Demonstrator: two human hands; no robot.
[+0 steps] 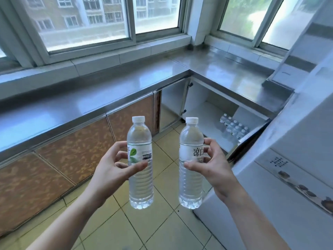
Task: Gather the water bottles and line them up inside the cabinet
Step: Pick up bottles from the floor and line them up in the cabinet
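Observation:
My left hand (113, 166) grips a clear water bottle with a white cap and a green-leaf label (140, 177), held upright over the tiled floor. My right hand (210, 165) holds a second upright clear bottle with a white label (191, 179). Both bottles hang at about the same height, side by side and apart. Ahead to the right an open white cabinet (203, 112) under the steel counter holds several small capped bottles (234, 127) grouped at its right side.
An L-shaped stainless steel counter (108, 100) runs below the windows, with brown patterned cabinet doors (75, 150) underneath. A white appliance (288, 168) stands close on the right. Pale floor tiles (162, 222) stretch between me and the cabinet.

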